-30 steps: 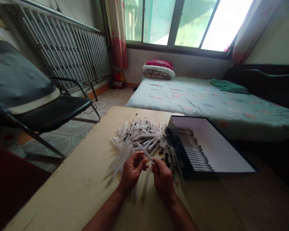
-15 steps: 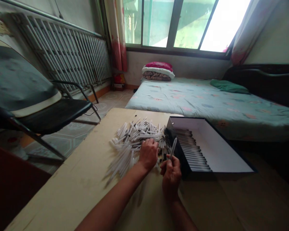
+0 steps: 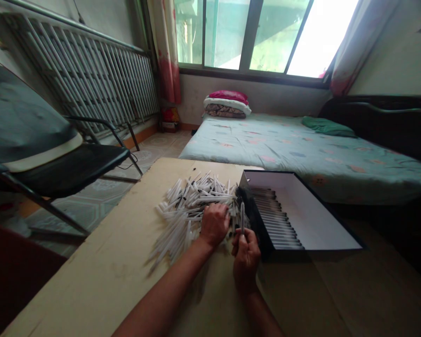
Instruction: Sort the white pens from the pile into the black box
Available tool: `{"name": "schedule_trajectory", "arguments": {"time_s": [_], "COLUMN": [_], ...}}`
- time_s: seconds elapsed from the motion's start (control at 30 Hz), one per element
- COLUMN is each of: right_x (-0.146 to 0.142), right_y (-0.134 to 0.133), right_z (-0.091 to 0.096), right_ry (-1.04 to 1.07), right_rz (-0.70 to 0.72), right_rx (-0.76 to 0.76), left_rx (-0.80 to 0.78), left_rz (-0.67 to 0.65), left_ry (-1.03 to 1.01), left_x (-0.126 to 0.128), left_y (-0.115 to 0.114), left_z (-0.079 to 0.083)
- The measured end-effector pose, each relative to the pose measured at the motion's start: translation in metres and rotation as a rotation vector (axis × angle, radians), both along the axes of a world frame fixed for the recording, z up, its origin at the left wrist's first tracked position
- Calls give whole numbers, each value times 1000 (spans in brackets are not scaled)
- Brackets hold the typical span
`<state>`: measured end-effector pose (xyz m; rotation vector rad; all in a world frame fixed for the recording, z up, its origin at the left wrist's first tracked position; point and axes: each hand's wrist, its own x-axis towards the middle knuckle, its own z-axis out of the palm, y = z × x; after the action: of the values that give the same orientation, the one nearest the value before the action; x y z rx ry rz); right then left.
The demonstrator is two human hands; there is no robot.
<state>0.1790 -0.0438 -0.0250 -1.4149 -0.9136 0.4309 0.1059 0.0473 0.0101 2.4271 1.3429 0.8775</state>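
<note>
My right hand (image 3: 246, 255) is closed around a clear pen (image 3: 242, 218), which stands nearly upright between thumb and fingers. My left hand (image 3: 214, 225) rests at the near right side of a loose pile of white and clear pen parts (image 3: 182, 206); its fingers curl down and in, and whatever they grip is hidden. Small black pieces lie among the parts near both hands. Just right of my right hand stands a dark-edged open box (image 3: 330, 220) with a white inside. A row of pens with dark ends (image 3: 280, 220) lies side by side along its left part.
All this is on a pale wooden table (image 3: 101, 271). Beyond it stands a bed (image 3: 259, 145) with folded bedding (image 3: 228, 104). A black folding chair (image 3: 70, 164) is at the left, before a metal rail frame (image 3: 91, 75).
The pen in my right hand has swung from a rightward slant to nearly upright. My left hand stays at the pile. The whole view has shifted slightly.
</note>
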Motion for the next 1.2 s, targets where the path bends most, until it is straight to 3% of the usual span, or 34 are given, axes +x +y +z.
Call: {"name": "schedule_trajectory", "arguments": {"time_s": [0.17,0.3,0.43,0.73,1.2], "right_x": [-4,-16,-25,-30,-31], "right_y": [-4,-7,-9,-11,-13], "right_z": [9,12,10,7,2], "right_ry": [-195,-335,-469,-530,-635], "right_rz": [43,193,336,414,441], "right_rx": [1,43,43,6,21], "left_rx": [-267,-553,-686,-803,-845], "left_rz": [-4,55,45,8,-29], "left_ry": [-584,-850,-1058,-1226,-1213], "left_x": [-52,-95,-119,-118,-110], "left_y": [-18,-27,-28,-27,-31], "left_z": [2,2,-3,-8,-11]}}
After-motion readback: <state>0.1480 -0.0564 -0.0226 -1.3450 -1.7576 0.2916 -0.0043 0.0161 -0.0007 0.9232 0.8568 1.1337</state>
